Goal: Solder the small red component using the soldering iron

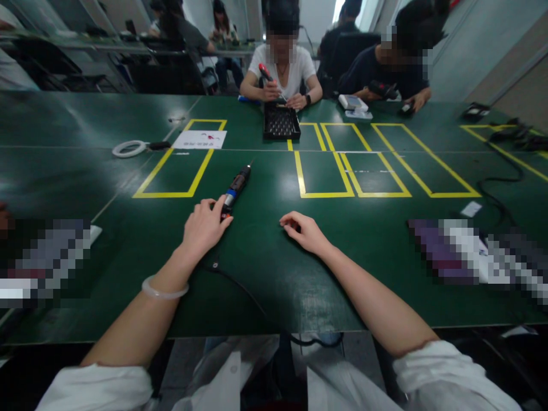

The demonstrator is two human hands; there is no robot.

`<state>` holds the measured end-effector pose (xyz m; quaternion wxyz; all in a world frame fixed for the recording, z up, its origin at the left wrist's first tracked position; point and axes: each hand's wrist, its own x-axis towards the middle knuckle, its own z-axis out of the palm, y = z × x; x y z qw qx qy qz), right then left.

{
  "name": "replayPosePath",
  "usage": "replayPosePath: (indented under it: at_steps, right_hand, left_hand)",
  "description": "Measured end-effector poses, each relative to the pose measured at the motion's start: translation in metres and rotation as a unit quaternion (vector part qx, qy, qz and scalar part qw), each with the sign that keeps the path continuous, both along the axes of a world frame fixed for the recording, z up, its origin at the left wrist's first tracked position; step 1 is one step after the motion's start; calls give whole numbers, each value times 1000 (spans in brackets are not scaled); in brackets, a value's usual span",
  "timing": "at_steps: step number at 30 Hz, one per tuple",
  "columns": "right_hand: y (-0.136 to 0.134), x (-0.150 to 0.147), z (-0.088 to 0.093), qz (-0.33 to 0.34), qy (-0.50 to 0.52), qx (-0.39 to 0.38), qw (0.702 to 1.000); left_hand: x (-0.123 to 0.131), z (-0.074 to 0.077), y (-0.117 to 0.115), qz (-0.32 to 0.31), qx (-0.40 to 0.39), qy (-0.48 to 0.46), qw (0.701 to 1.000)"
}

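My left hand (205, 225) lies on the green table, fingers wrapped round the rear of a dark electric screwdriver (236, 186) with a blue band. Its thin bit points away from me, up and to the right. A black cord (240, 282) runs from near this hand toward the table's front edge. To the right, my right hand (305, 231) rests on the tabletop, loosely curled, with a gap between thumb and fingers and nothing visible in it. The undersides of its fingers are partly hidden.
Yellow tape rectangles (325, 194) mark the table (257, 311). A paper sheet (199, 139) and a white ring-shaped coil (129, 149) lie at left. Across from me, a person (280, 68) holds a red-handled tool over a black tray (281, 135). Cables (499, 180) lie at right.
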<state>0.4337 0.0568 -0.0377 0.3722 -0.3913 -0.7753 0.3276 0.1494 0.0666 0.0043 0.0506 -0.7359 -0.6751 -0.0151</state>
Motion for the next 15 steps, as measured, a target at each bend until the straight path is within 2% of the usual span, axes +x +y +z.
replayPosePath:
  at_steps: [5,9,12,15]
  right_hand:
    - [0,0,1,-5,-5,-6,1000]
    - [0,0,0,-2,-4,-7,1000]
    - [1,0,-1,1,-4,-10,1000]
    - [1,0,-1,4,-2,-7,1000]
  left_hand:
    - [-68,4,5,96,-28,10,995]
    - [-119,5,4,211,-51,6,976]
    - [-147,3,1,282,-46,10,958]
    - [-162,2,-3,327,-34,7,945]
